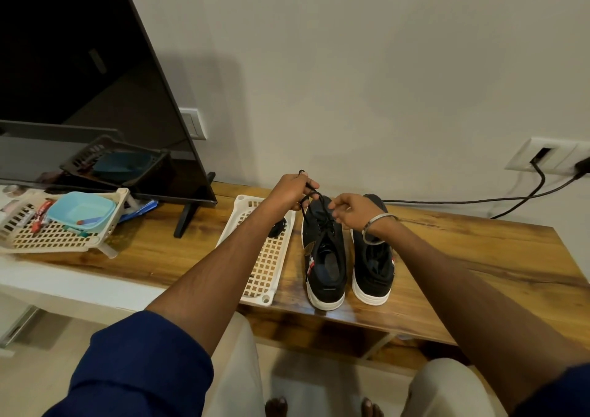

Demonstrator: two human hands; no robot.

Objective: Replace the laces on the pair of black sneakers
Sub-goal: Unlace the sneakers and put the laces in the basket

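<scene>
Two black sneakers with white soles stand side by side on the wooden table, heels toward me: the left sneaker and the right sneaker. My left hand grips a black lace raised above the toe of the left sneaker. My right hand pinches the lace near the upper eyelets of that shoe; a metal bangle circles its wrist. A dark bundle, perhaps another lace, lies in the white tray and is partly hidden by my left forearm.
A large TV on a stand fills the left of the wooden table. A beige basket with a blue bowl sits at far left. Black cables run along the wall to a socket at right.
</scene>
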